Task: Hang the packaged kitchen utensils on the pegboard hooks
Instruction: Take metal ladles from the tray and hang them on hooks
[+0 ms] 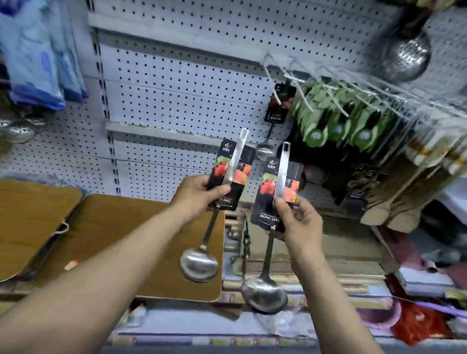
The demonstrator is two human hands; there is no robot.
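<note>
Even, cool white light fills the scene, seemingly from overhead, and the pale pegboard looks bright without harsh shadows. Soft glare sits on the bowls of the two held ladles and on the hanging strainer at upper right. The middle is fairly sharp: the printed cards by the left hand and right hand are partly legible. Toward the edges everything smears: the blue packets at left, the green-carded utensils and the goods at right are streaked with motion blur. Wide-angle distortion bends the shelf lines and stretches both forearms. The floor at the bottom is dimmer.
</note>
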